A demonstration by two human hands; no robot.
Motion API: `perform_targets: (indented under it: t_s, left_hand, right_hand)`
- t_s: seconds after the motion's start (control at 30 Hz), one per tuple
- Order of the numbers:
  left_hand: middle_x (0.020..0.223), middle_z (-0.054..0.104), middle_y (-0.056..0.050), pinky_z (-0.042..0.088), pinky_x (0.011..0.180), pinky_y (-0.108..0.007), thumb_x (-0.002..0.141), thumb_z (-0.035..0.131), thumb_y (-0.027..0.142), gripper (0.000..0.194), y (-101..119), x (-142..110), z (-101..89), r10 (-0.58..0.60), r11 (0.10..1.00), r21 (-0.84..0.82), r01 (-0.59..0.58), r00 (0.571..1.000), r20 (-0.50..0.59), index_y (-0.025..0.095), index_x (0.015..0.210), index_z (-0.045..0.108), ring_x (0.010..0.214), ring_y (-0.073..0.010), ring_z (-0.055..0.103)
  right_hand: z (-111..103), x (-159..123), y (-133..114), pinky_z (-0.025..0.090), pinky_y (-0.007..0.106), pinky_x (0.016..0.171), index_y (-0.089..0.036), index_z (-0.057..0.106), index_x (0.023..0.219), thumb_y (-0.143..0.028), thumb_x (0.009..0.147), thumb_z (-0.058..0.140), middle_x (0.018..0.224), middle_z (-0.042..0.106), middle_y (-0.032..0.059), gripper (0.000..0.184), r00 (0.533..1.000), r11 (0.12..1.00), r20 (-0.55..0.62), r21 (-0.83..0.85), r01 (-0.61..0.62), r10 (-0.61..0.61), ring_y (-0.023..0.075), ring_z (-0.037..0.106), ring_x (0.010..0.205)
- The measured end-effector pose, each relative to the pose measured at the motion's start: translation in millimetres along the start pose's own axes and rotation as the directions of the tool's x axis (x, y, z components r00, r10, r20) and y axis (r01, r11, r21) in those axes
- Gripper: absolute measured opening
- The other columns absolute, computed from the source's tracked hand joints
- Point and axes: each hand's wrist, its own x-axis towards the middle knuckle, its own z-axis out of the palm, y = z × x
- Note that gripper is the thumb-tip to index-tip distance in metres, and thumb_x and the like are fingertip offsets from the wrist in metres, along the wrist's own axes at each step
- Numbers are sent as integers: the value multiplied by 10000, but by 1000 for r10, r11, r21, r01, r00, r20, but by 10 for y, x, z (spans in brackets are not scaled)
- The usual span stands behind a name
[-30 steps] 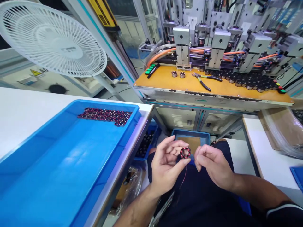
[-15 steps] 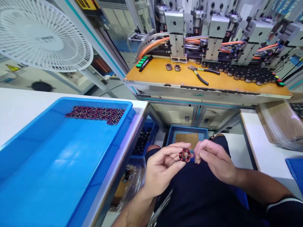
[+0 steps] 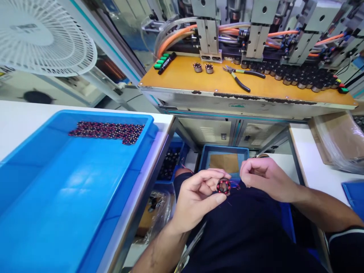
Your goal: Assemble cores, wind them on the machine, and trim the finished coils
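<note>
at the left a fan [image 3: 42, 38] stood beyond a table [image 3: 22, 110], on which lay a blue tub [image 3: 93, 167]; packed rings [image 3: 108, 131] took up only a band along its far end. these looked much like the one in hand, dark with red, but whether they were finished or waiting could not be told. lower down, just right of the table, a bin [image 3: 182, 153] held black parts [image 3: 170, 163]. next, the left hand [image 3: 196, 193] was clamped on a single ring [image 3: 219, 185], gripped between thumb and fingers over the lap [image 3: 244, 227]. work on this ring seemed unfinished, as its wires [image 3: 235, 185] stuck out loose to the right. pliers [image 3: 231, 69] lay on the bench [image 3: 176, 81] beyond, in neither hand. the right hand [image 3: 263, 178] hung near the wires, apart from the left hand and the ring, its fingers curled inward; whether it pinched anything could not be told. farthest right, capped parts [image 3: 301, 74] crowded the bench.
</note>
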Motion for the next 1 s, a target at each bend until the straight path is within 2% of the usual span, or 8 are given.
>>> perform_targets:
  t_s: [0.17,0.33,0.43,0.5,0.57,0.63,0.83,1.0]
  left_hand:
    - [952,751,-95,602,722,-240,716,794,167,213,29,6,19,-6,998,62,5,1000,19,200,923,756,805,-177,726]
    - [961,748,-104,582,716,-224,697,796,139,211,76,-1,-9,-88,995,57,86,995,46,179,900,755,839,-179,715]
    - [989,744,-97,572,733,-221,688,796,126,225,83,-2,-6,-135,990,54,130,985,104,183,902,759,823,-163,705]
    - [983,745,-89,569,769,-238,681,799,121,266,78,-7,14,-148,988,50,143,981,125,190,935,759,823,-160,701]
    - [902,745,-66,570,753,-240,683,797,118,314,75,-18,33,-161,987,43,156,977,138,198,984,753,778,-146,692]
    - [864,734,-53,569,720,-228,680,795,108,340,80,-34,40,-162,987,41,158,979,123,198,1005,751,741,-134,680]
    - [985,730,-70,558,723,-189,675,788,63,351,86,-69,-7,-90,996,-20,91,994,64,219,989,758,817,-137,694]
    - [993,686,-55,506,592,-130,682,770,51,308,80,-50,0,-25,1000,16,23,995,92,219,940,769,725,-85,639]
  right_hand:
    - [4,16,-24,383,219,559,-160,573,705,-340,828,642,659,544,-19,229,998,998,58,53,23,-26,85,465,590]
    - [-135,45,-45,390,207,552,-138,586,707,-327,816,665,665,545,-16,232,997,998,58,-24,-52,53,76,461,587]
    - [-182,140,-124,439,224,665,-134,641,879,-298,769,734,796,589,4,218,993,992,87,-87,86,-78,99,518,717]
    - [-164,224,-167,447,239,741,-144,658,935,-257,759,754,869,596,11,231,963,968,181,-116,224,-201,110,536,799]
    - [-124,287,-182,445,243,765,-145,668,855,-216,785,731,864,589,8,118,918,937,273,-121,328,-286,106,544,802]
    - [-82,296,-170,443,241,745,-144,649,761,-206,820,692,817,581,0,96,911,924,264,-133,359,-316,98,547,766]
    - [-17,79,-118,423,222,643,-148,580,720,-213,848,608,745,580,1,146,980,972,16,-121,200,-199,93,522,685]
    - [12,-35,-177,424,212,595,-146,577,710,-259,807,639,709,587,3,161,998,997,19,-38,64,-63,92,512,639]
